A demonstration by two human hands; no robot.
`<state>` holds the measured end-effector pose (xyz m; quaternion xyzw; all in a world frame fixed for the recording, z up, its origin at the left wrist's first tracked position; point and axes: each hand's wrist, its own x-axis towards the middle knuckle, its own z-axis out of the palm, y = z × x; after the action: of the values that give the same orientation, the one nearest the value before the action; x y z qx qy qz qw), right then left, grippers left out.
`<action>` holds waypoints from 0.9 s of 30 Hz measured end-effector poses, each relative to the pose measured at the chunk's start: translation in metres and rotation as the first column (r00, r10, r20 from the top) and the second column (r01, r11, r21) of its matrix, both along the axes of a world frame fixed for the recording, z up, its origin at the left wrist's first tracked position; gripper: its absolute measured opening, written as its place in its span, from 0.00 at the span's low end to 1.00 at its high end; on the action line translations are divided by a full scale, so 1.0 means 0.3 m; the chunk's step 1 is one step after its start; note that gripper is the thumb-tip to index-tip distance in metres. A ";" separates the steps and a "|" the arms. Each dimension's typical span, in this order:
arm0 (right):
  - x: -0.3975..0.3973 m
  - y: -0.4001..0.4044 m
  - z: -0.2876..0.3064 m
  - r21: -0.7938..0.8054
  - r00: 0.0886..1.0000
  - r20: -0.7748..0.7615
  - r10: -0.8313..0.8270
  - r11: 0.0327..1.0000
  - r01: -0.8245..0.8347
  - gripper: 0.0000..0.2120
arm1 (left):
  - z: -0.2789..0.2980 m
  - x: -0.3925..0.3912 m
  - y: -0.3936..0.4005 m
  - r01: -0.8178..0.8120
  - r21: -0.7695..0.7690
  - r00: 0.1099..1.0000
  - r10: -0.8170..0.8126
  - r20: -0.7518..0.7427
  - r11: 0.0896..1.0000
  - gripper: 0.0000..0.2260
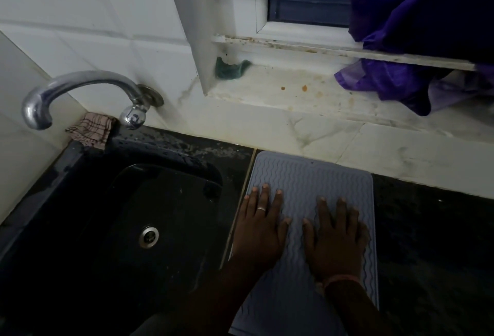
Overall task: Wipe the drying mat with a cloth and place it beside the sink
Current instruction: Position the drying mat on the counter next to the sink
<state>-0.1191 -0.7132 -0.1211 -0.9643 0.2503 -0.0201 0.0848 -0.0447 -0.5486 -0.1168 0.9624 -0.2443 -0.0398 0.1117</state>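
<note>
Right of the black sink basin, the pale grey ribbed silicone drying mat lies flat on the dark counter, pressed by the left hand and right hand, fingers straight and spread; it looks light, floppy and grippy, best lifted by an edge.

No words to read here

No letters, numbers, brand names or signs can be read on anything in this picture.
</note>
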 end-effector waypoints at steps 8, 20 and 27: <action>0.001 -0.004 -0.013 -0.015 1.000 0.013 -0.005 1.000 0.005 0.35 | -0.012 0.005 -0.002 0.001 -0.022 1.000 -0.001 0.022 1.000 0.30; -0.003 -0.003 0.001 0.058 1.000 -0.030 0.004 0.998 -0.002 0.36 | -0.003 0.004 0.002 0.021 -0.050 0.999 -0.023 -0.032 0.999 0.31; -0.144 0.091 0.013 0.067 0.997 0.076 0.002 0.998 -0.007 0.32 | 0.002 -0.213 0.053 0.144 -0.145 0.990 -0.144 0.008 0.979 0.27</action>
<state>-0.1624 -0.6860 -0.1172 -0.9600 0.2450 -0.0478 0.1267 -0.1086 -0.5327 -0.1163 0.9315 -0.3153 -0.0312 0.1788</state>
